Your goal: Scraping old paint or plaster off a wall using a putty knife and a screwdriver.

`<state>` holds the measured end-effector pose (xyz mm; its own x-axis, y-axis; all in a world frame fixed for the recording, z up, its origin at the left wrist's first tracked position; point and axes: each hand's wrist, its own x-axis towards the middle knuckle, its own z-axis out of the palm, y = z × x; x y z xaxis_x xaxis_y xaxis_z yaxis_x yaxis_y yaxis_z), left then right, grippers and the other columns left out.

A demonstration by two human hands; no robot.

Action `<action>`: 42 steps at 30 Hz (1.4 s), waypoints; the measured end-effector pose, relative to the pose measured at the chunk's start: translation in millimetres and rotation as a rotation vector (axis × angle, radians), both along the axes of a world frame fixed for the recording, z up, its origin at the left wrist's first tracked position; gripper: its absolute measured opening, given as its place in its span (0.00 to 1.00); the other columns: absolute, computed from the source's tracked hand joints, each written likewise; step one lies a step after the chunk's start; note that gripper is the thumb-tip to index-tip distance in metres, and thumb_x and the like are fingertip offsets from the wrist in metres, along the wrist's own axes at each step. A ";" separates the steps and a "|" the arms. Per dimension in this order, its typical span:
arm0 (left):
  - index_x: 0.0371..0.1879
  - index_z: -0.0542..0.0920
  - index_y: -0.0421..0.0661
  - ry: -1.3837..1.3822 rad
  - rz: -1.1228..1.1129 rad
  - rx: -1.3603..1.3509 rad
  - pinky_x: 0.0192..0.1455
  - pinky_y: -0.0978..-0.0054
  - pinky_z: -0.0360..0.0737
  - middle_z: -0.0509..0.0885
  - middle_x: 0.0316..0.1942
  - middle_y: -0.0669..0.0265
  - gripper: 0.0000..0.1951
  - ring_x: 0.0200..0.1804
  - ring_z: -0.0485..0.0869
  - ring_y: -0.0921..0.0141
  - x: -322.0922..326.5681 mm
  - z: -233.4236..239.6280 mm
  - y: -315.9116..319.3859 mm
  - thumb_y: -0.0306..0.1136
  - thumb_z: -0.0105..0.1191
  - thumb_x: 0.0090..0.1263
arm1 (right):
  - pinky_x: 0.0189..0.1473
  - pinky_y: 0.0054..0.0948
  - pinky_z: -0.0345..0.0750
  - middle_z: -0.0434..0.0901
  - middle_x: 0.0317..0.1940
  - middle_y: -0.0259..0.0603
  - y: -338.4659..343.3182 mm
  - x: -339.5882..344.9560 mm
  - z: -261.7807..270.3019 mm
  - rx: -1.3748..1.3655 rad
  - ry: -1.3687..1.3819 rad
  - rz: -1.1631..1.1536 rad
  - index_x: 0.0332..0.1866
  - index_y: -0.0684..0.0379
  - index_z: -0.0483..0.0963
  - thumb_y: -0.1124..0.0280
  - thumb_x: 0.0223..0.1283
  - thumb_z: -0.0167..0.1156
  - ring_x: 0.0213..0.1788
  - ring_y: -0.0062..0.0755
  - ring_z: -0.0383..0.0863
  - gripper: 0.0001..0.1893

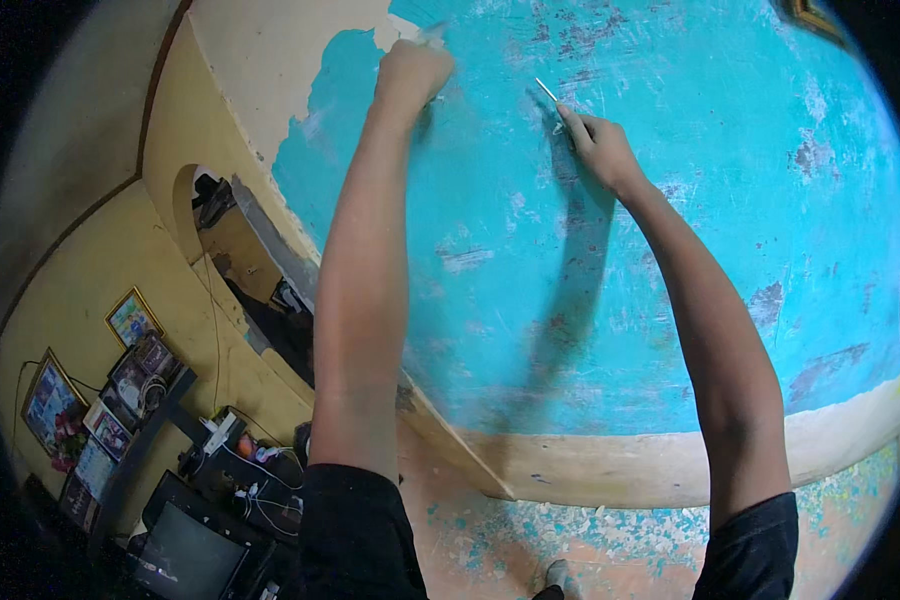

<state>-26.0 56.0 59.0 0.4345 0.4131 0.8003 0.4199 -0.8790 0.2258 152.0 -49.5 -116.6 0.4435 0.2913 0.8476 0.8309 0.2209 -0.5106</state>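
A wall with scraped turquoise paint [480,187] fills the middle of the view, with cream paint [270,60] at its upper left. My left hand [414,71] is closed at the wall, by the ragged edge between cream and turquoise; a blurred, pale thin piece shows above its knuckles, and I cannot tell what it is. To its right, my right hand [600,150] grips a thin metal tool [546,90], its tip pointing up and left near the wall. The tool's handle is hidden in the fingers.
Paint flakes [592,532] litter the floor below a cream skirting band [607,465]. A foot [557,574] shows at the bottom. At the lower left are a television [187,555], cables, a power strip [220,435], a shelf of pictures [146,420] and an arched wall opening [244,270].
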 end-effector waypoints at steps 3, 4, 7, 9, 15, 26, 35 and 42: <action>0.48 0.81 0.33 0.055 0.056 0.147 0.55 0.55 0.78 0.83 0.45 0.41 0.23 0.51 0.82 0.48 9.5 -26.6 -3.5 0.42 0.49 0.65 | 0.44 0.44 0.75 0.80 0.33 0.64 -3.5 2.6 -1.9 -0.041 0.051 0.009 0.42 0.69 0.79 0.46 0.70 0.48 0.38 0.61 0.80 0.30; 0.48 0.81 0.33 0.055 0.053 0.149 0.55 0.55 0.78 0.83 0.45 0.41 0.23 0.51 0.82 0.48 8.1 -27.0 0.0 0.42 0.49 0.65 | 0.44 0.43 0.75 0.80 0.33 0.64 -3.3 4.1 -1.6 -0.046 0.048 0.021 0.42 0.69 0.79 0.46 0.70 0.48 0.37 0.60 0.80 0.30; 0.48 0.80 0.33 -0.036 -0.134 0.160 0.56 0.56 0.78 0.83 0.46 0.41 0.23 0.52 0.82 0.49 3.2 -22.3 1.0 0.41 0.48 0.65 | 0.43 0.42 0.75 0.80 0.32 0.63 0.8 1.9 0.5 -0.030 0.038 0.027 0.42 0.69 0.79 0.45 0.70 0.48 0.35 0.57 0.80 0.30; 0.49 0.82 0.39 -0.063 -0.002 0.033 0.55 0.57 0.78 0.83 0.47 0.42 0.22 0.52 0.82 0.50 7.7 -15.0 -5.7 0.41 0.50 0.62 | 0.43 0.42 0.75 0.80 0.32 0.63 1.4 3.6 -1.6 -0.010 0.033 0.016 0.41 0.69 0.79 0.45 0.70 0.48 0.34 0.56 0.80 0.30; 0.49 0.82 0.36 -0.133 -0.116 0.061 0.55 0.58 0.78 0.83 0.47 0.42 0.23 0.52 0.82 0.51 -0.9 -11.9 -2.1 0.41 0.51 0.60 | 0.42 0.41 0.75 0.79 0.30 0.62 0.9 -0.4 -1.3 -0.028 0.044 0.028 0.39 0.70 0.78 0.45 0.70 0.48 0.32 0.52 0.79 0.31; 0.50 0.82 0.38 -0.179 -0.129 0.085 0.53 0.62 0.77 0.84 0.42 0.42 0.23 0.48 0.84 0.51 1.7 -44.6 -1.7 0.45 0.47 0.69 | 0.42 0.41 0.74 0.80 0.31 0.62 -0.1 3.6 -4.7 0.006 0.080 -0.002 0.40 0.69 0.79 0.44 0.70 0.48 0.34 0.52 0.81 0.31; 0.51 0.81 0.37 -0.108 -0.134 0.006 0.34 0.60 0.81 0.85 0.29 0.48 0.21 0.27 0.85 0.57 -1.5 -45.5 -3.0 0.40 0.45 0.68 | 0.43 0.40 0.75 0.80 0.31 0.60 -1.5 7.4 -5.5 -0.040 0.077 0.021 0.41 0.68 0.79 0.43 0.70 0.48 0.33 0.49 0.80 0.31; 0.57 0.77 0.47 -0.136 -0.062 0.020 0.44 0.53 0.79 0.85 0.38 0.47 0.20 0.40 0.84 0.49 -0.9 -54.6 5.3 0.43 0.40 0.74 | 0.33 0.30 0.68 0.70 0.20 0.38 3.2 4.9 -7.1 -0.005 0.062 -0.005 0.27 0.67 0.73 0.43 0.71 0.47 0.27 0.25 0.66 0.32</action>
